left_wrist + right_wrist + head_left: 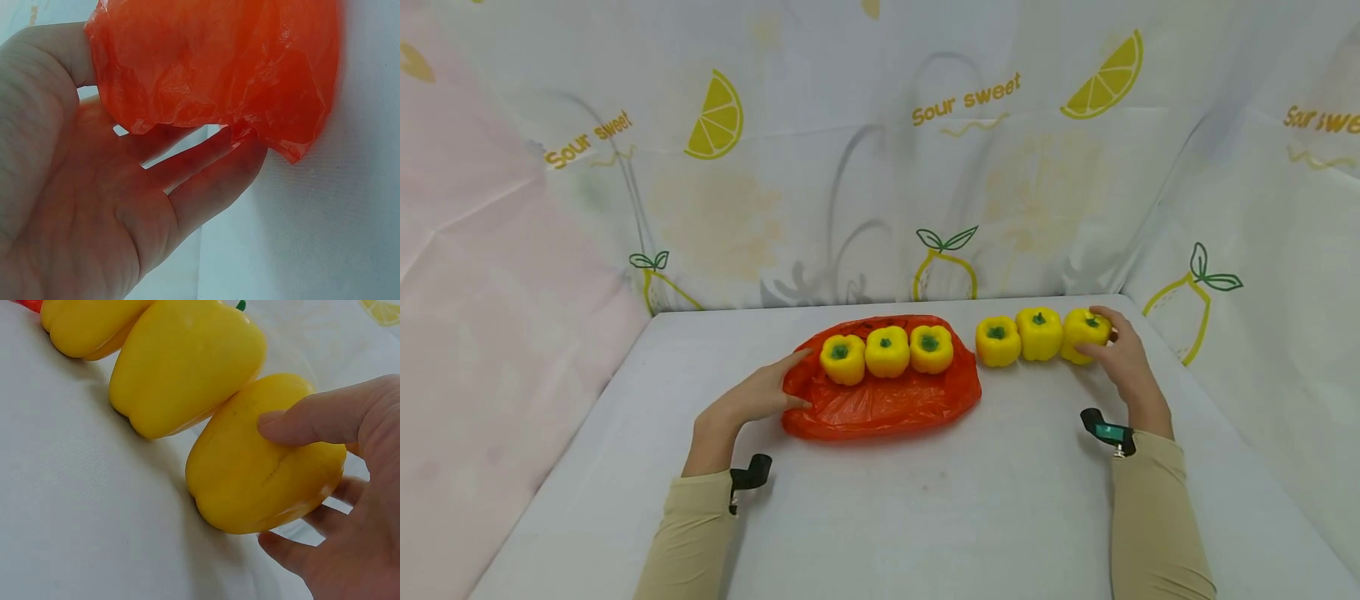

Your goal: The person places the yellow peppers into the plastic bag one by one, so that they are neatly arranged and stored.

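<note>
On the table lies a red plastic bag (880, 412), with three yellow bell peppers standing in a row on it, the middle one (887, 352) beside its two neighbours. My left hand (756, 392) holds the bag's left end, thumb and fingers spread around it; in the left wrist view its fingertips go behind the red film (212, 62). Right of the bag stand three more yellow bell peppers in a row. My right hand (1123, 354) grips the rightmost bell pepper (250, 469), thumb on its near side and fingers around the other. The middle pepper (187, 369) leans close to it.
A white cloth covers the table (925, 508). Behind it hangs a pale curtain (820, 192) printed with lemons and lettering, which also closes in both sides. Each wrist carries a small black camera mount, such as the left mount (751, 473).
</note>
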Motion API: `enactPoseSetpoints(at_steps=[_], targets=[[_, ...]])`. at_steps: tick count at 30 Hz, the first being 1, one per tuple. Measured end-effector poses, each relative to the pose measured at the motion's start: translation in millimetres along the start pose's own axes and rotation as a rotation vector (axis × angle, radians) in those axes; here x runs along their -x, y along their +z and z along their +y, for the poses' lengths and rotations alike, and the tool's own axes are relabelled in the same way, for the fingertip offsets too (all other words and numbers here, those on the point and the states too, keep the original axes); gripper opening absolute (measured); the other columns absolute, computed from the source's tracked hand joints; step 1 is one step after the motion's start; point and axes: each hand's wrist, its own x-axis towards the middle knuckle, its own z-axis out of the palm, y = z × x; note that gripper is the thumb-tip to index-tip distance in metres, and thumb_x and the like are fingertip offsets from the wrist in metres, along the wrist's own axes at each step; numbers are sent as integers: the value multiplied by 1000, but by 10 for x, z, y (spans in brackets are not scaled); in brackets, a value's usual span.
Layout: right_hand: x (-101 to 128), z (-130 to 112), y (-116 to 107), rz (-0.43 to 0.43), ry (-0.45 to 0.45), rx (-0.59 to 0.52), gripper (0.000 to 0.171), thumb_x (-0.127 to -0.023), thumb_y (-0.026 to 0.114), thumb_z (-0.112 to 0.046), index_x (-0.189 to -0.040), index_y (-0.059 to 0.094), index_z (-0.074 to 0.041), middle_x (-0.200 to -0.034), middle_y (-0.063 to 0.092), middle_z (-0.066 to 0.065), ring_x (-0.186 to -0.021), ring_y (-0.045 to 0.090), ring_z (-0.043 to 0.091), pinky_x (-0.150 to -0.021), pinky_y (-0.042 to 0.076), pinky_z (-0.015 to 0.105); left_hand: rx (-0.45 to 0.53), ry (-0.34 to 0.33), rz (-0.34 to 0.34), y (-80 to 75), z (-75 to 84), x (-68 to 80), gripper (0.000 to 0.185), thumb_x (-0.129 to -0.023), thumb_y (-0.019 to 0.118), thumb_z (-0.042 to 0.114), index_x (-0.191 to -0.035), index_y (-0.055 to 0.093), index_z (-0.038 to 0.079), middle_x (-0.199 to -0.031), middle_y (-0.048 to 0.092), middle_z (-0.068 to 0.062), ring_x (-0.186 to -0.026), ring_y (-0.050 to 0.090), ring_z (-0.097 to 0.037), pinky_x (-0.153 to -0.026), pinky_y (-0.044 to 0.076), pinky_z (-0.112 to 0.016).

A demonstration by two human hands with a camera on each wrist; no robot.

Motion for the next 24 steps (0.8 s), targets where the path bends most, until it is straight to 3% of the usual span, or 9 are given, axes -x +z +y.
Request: enactPoseSetpoints(at_steps=[5,12,17,24], targets=[[16,3,-9,39,20,-14,76,-93,63,-18,-157,22,-11,-163,19,21,-141,24,46,-113,31,67,11,-1,2,2,9,25,81,-90,70,25,-158,27,18,-160,34,-15,-145,35,-39,-117,32,-60],[37,-7,-60,87,25,-14,73,-94,62,-21,-157,26,-15,-160,26,18,-132,31,36,-109,38,51,10,0,1,2,16,27,80,-90,70,23,-158,27,19,-161,33,-15,-145,34,-39,-117,31,-61],[67,-76,-104,127,8,-11,70,-95,61,-20,-157,28,-17,-161,26,16,-131,32,33,-107,39,48,14,0,-2,4,1,14,81,-90,70,24,-158,26,19,-161,33,-15,-145,34,-39,-117,32,-61],[102,-203,-160,186,-31,-9,69,-95,60,-17,-156,29,-15,-163,24,14,-138,30,36,-115,34,56,14,2,1,2,7,20,80,-90,69,23,-158,27,19,-160,34,-15,-145,35,-39,-117,32,-61]])
